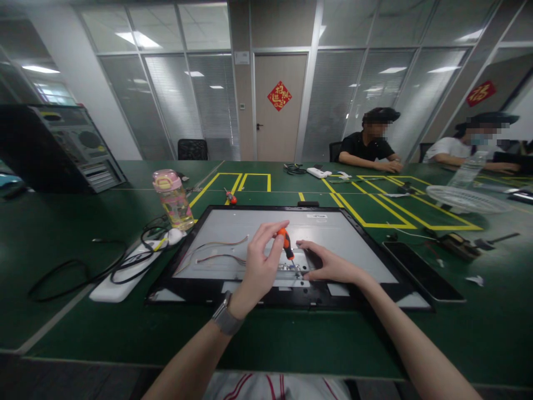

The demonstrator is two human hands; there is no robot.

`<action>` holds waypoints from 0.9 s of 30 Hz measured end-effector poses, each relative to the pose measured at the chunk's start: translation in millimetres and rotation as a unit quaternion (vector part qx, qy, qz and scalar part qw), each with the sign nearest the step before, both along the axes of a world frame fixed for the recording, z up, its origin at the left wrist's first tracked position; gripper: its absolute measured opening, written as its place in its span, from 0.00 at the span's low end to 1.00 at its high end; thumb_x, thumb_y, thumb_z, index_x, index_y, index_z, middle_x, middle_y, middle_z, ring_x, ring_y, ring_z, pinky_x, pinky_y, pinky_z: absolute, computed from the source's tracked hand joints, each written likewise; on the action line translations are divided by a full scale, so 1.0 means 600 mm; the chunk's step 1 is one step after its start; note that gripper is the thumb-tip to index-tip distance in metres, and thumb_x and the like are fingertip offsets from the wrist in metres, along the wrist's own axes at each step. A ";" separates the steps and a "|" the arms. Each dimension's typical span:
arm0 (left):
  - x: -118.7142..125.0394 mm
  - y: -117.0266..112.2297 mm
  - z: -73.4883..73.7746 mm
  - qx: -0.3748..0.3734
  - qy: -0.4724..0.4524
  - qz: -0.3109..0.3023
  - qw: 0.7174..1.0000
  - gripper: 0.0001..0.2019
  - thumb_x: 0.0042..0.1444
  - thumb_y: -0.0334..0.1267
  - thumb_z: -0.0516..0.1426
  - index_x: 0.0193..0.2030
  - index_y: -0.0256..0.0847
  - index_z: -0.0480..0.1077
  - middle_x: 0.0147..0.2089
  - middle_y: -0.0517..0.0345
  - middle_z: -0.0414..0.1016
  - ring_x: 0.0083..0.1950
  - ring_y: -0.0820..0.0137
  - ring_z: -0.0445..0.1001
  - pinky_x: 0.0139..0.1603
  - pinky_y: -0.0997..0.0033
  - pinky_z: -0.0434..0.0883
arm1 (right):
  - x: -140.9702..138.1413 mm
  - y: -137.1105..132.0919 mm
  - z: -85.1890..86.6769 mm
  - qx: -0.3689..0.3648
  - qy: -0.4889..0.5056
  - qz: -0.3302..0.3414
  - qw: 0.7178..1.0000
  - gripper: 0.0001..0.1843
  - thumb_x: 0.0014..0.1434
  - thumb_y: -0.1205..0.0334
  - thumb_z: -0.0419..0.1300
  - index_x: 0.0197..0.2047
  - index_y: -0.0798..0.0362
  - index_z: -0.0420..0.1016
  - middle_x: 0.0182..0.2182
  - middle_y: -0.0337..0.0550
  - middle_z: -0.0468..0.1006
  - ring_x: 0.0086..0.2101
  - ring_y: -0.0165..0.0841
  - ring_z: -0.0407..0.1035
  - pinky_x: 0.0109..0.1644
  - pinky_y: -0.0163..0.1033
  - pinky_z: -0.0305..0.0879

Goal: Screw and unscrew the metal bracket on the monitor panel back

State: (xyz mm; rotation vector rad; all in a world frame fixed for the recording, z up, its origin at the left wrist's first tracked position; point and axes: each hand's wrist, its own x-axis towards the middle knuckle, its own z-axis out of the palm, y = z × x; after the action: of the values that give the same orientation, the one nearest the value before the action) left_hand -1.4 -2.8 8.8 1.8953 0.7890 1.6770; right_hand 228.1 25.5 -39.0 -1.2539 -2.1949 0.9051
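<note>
My left hand [263, 254], with a watch on its wrist, grips the top of an orange-and-black screwdriver [287, 244] between thumb and fingers. The screwdriver leans slightly, its tip down at a small metal bracket [296, 269] near the front edge of a flat display panel [350, 233]. The panel lies with its grey metal back up inside a black frame. Beside the bracket rests my right hand [328, 264], thumb and fingers apart around the screwdriver's lower end, holding nothing visible. Thin wires [220, 259] run across the panel to the left.
To the left are a white power strip [125, 278] with black cable, a pink-capped bottle [172, 200] and a computer case [62, 147]. A red-and-black screwdriver [231, 197] lies behind the panel. A black phone-like slab [422, 272] lies right. Two people sit across the table.
</note>
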 end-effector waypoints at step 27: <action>0.000 -0.002 0.002 0.026 0.012 0.021 0.999 0.11 0.64 0.35 0.55 0.50 0.44 0.76 0.44 0.53 0.74 0.46 0.67 0.73 0.49 0.64 0.71 | 0.002 0.003 -0.007 0.019 0.010 0.003 1.000 0.42 0.47 0.48 0.72 0.62 0.49 0.64 0.65 0.52 0.62 0.64 0.49 0.57 0.69 0.57 0.50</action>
State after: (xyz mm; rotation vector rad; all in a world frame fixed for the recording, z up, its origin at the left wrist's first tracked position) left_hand -1.5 -4.3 10.1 1.9493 0.8074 1.7189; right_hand 229.3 27.6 -43.1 -1.2166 -2.1909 0.8714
